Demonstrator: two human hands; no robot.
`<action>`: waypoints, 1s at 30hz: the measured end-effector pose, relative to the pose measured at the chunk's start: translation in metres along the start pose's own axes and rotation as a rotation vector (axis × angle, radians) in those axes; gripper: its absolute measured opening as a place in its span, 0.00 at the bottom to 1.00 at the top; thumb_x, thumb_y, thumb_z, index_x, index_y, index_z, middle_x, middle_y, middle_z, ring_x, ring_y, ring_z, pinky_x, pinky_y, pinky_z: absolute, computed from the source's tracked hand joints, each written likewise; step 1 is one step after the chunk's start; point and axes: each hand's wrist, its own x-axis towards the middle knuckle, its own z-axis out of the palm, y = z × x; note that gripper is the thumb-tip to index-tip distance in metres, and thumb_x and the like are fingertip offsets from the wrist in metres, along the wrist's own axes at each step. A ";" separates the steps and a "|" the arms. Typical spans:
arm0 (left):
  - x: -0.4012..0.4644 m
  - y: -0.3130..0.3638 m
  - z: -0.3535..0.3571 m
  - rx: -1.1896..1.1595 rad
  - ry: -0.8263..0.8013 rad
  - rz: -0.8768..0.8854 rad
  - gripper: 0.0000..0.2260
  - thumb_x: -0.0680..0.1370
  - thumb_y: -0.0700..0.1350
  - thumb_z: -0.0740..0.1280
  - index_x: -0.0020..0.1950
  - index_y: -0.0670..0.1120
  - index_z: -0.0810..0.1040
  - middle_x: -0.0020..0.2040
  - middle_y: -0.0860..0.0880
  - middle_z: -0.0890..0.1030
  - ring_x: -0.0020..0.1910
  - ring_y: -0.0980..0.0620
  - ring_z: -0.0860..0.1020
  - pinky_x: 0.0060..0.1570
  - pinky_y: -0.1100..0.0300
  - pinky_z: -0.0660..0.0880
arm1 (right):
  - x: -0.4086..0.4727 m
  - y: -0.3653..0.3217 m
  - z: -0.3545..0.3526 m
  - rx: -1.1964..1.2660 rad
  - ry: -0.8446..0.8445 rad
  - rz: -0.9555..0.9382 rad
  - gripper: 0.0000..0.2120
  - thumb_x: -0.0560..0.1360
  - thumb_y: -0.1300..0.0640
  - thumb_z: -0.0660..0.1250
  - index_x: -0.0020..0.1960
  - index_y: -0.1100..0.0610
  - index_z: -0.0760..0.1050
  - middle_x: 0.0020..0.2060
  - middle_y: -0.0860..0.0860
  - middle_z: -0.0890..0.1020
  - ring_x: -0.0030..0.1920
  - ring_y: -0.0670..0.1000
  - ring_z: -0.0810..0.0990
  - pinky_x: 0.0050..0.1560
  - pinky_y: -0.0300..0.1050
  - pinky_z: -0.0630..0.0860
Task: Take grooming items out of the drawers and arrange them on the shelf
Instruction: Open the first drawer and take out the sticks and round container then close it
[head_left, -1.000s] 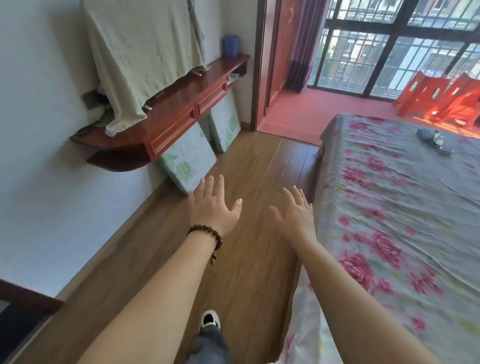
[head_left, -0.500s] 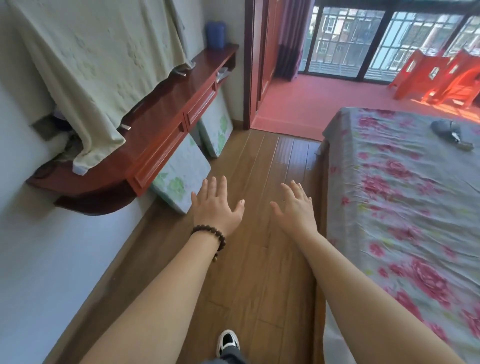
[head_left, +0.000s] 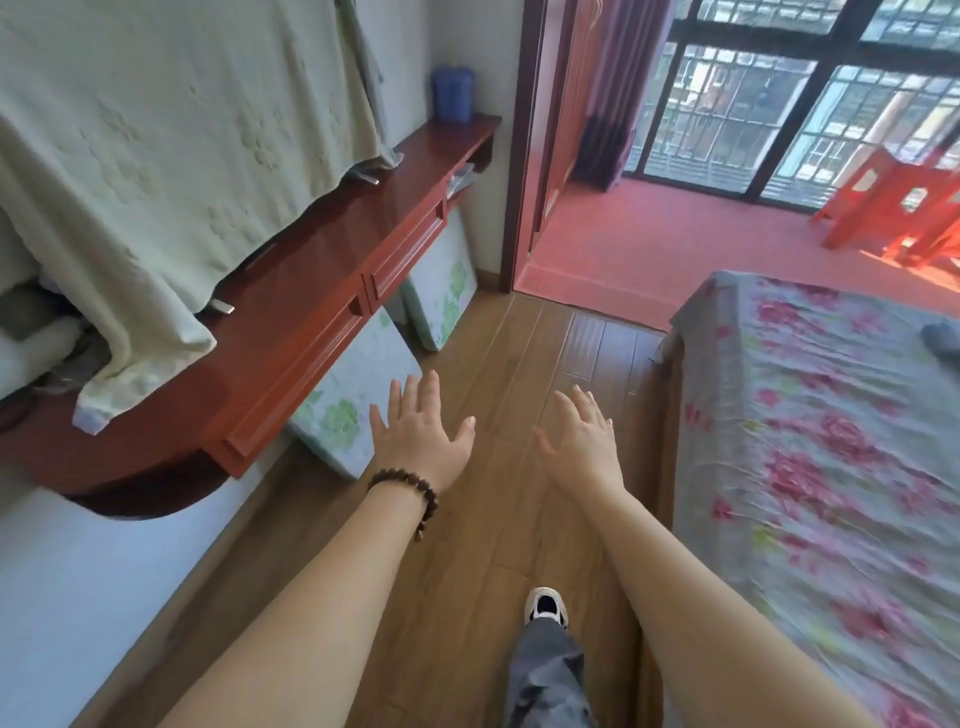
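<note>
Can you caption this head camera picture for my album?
Both open hands, left hand and right hand, reach forward beside the red shelf, drawers closed.

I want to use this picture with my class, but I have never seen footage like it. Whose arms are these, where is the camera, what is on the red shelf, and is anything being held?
There is no machine here. A person wears a wide-angle camera on the head, so you look forward and down along their own arms. The left hand, with a bead bracelet at the wrist, and the right hand are both stretched out over the wooden floor with fingers spread; neither holds anything. On the left a red wall shelf has two shut drawers in its front edge. A pale green cloth drapes down onto it, and a blue container stands at its far end. A bed with a flowered sheet is on the right.
</note>
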 end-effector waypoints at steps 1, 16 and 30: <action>0.015 0.003 0.002 0.000 0.001 -0.024 0.34 0.77 0.63 0.54 0.78 0.51 0.48 0.79 0.46 0.50 0.78 0.45 0.46 0.74 0.41 0.46 | 0.021 0.002 0.000 -0.004 -0.018 -0.019 0.28 0.79 0.48 0.59 0.76 0.52 0.56 0.78 0.51 0.52 0.78 0.50 0.45 0.77 0.53 0.44; 0.139 -0.006 0.008 -0.028 0.086 -0.539 0.32 0.78 0.62 0.54 0.78 0.50 0.49 0.78 0.44 0.54 0.78 0.44 0.48 0.75 0.42 0.49 | 0.226 -0.051 0.028 -0.116 -0.393 -0.479 0.28 0.78 0.54 0.58 0.76 0.52 0.56 0.78 0.51 0.52 0.78 0.51 0.43 0.77 0.54 0.43; 0.186 -0.115 0.018 -0.113 0.122 -0.915 0.33 0.78 0.62 0.54 0.78 0.50 0.49 0.79 0.45 0.53 0.78 0.46 0.48 0.75 0.44 0.48 | 0.317 -0.181 0.145 -0.285 -0.612 -0.799 0.28 0.80 0.47 0.55 0.77 0.52 0.52 0.78 0.52 0.49 0.78 0.51 0.43 0.77 0.55 0.46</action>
